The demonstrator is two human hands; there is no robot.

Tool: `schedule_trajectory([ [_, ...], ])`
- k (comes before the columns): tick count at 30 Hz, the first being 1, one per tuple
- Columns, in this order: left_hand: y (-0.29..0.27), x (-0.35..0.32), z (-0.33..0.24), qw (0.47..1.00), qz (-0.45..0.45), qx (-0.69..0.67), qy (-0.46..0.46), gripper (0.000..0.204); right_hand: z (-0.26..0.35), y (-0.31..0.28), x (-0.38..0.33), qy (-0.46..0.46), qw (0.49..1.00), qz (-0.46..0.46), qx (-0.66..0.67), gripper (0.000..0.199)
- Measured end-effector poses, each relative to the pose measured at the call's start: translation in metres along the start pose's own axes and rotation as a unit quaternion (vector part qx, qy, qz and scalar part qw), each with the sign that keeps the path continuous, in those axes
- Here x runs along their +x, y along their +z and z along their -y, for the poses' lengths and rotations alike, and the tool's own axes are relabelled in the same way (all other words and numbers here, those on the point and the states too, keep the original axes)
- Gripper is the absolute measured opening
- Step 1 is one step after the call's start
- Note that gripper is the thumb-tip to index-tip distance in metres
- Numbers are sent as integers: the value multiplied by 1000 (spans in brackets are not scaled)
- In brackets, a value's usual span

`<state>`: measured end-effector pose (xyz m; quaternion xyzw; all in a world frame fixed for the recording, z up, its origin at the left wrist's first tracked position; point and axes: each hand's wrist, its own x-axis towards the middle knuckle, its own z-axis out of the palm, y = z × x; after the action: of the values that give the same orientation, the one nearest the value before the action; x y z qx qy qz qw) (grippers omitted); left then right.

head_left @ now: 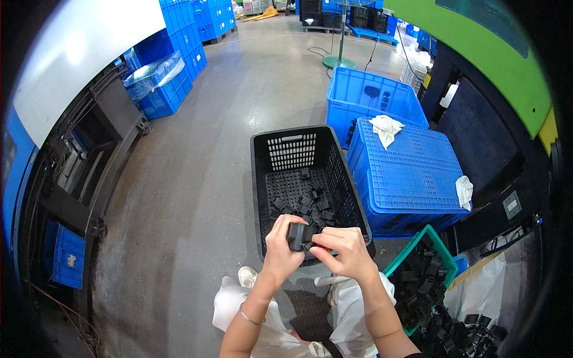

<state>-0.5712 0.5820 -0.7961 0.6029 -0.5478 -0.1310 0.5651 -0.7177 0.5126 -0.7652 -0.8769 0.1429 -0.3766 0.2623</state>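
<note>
My left hand [283, 247] is closed around a black moulded plastic part [296, 237], held up over the near end of a black crate. My right hand [345, 250] is pinched at the right side of that part. A small dark piece and a speck of red show by its fingertips, too little to name. Inside the black crate [258, 179], which has slotted walls, several similar black parts [307, 206] lie loose on the mesh bottom, mostly toward the near end.
Right of the crate stand a lidded blue bin [412, 167] with white cloths on it and an open blue bin [376, 89]. A green crate [444, 253] and a heap of black parts [459, 334] lie at my right. Machines flank both sides; a fan stand [339, 62] is farther off.
</note>
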Motion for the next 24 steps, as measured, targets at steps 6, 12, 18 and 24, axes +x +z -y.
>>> schedule_trajectory([
  [6, 1, 3, 0, 1000, -6, -5, 19, 35, 3, -3, -3, 20, 999, 9, -46, 16],
  [12, -3, 4, -2, 1000, 2, 5, 25, 37, 2, 0, -4, 15, 999, -5, -52, 17],
  [18, -7, 6, -4, 998, 57, 10, 10, 39, 3, -4, -2, 33, 999, 3, -29, 17],
  [24, -9, 5, -6, 998, 65, 19, 11, 41, -1, -2, -2, 22, 1000, 10, -14, 20],
])
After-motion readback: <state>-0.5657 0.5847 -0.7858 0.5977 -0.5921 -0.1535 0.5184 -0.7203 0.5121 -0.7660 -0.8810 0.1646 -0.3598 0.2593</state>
